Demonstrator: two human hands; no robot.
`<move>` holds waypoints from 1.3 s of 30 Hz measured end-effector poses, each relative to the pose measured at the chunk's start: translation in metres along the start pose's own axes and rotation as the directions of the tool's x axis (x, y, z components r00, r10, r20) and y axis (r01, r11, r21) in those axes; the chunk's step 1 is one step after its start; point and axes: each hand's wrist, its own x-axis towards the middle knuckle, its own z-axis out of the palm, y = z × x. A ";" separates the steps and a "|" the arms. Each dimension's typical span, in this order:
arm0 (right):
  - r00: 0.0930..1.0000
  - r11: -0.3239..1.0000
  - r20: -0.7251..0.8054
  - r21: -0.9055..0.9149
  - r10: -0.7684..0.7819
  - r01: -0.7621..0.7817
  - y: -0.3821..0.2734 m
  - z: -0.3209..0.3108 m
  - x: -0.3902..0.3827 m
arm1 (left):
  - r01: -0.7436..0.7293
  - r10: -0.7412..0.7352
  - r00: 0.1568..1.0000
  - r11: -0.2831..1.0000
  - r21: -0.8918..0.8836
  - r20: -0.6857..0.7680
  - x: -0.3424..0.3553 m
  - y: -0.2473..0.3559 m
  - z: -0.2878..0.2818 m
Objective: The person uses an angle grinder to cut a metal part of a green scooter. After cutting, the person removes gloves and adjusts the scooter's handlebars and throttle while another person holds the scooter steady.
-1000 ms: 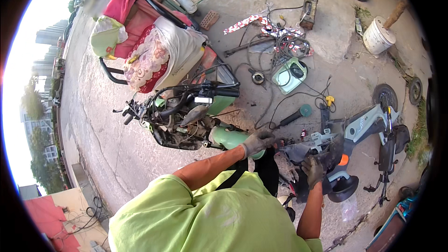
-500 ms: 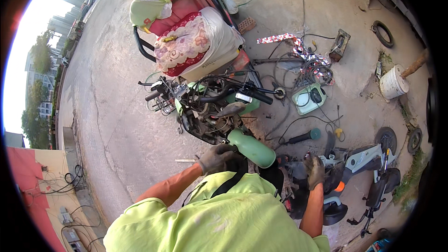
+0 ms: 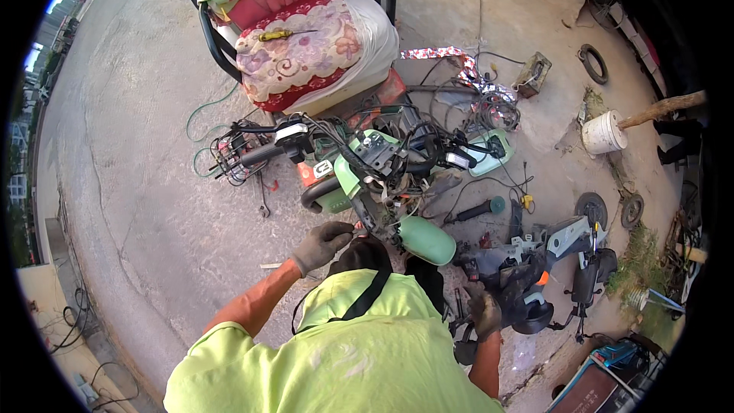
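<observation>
A stripped scooter front [image 3: 382, 157] with handlebars, bare wires and pale green panels stands before me. My left hand [image 3: 323, 248], in a grey work glove, is at its lower end. The fingers of that hand are closed together beside a small reddish part; what they grip is too small to make out. A smooth green rounded cover [image 3: 427, 241] is right of that spot. My right hand [image 3: 484, 312], also gloved, is lower right, close to dark scooter parts [image 3: 489, 264]. Its fingers look bent, but shadow hides whether they hold anything.
A cloth-covered seat [image 3: 306, 50] with a yellow-handled screwdriver [image 3: 277, 34] on it stands beyond the scooter. Cables [image 3: 489, 111] and a green open container [image 3: 489, 151] lie to the right. Farther right are a white bucket [image 3: 604, 134] and a grey scooter [image 3: 569, 235].
The view has shifted, and the handlebars have swung round. My right hand has moved down and nearer my body. My left hand stays by the scooter's lower end.
</observation>
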 end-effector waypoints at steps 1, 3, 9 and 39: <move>0.992 0.995 -0.109 -0.085 -0.059 0.049 -0.004 0.032 -0.023 | 0.004 -0.005 1.000 1.000 -0.011 -0.012 -0.004 -0.004 -0.012; 0.990 0.988 -0.083 -0.119 -0.110 0.100 -0.012 0.073 -0.057 | 0.008 -0.008 1.000 1.000 -0.020 -0.020 -0.010 -0.007 -0.034; 0.980 0.976 -0.046 -0.116 -0.192 0.185 -0.003 0.102 -0.073 | -0.035 0.034 0.999 0.999 -0.002 -0.029 -0.024 -0.023 -0.065; 0.978 0.999 -0.202 0.008 0.044 -0.043 0.122 0.177 -0.050 | -0.178 0.171 0.984 0.946 0.272 0.050 -0.033 0.021 -0.249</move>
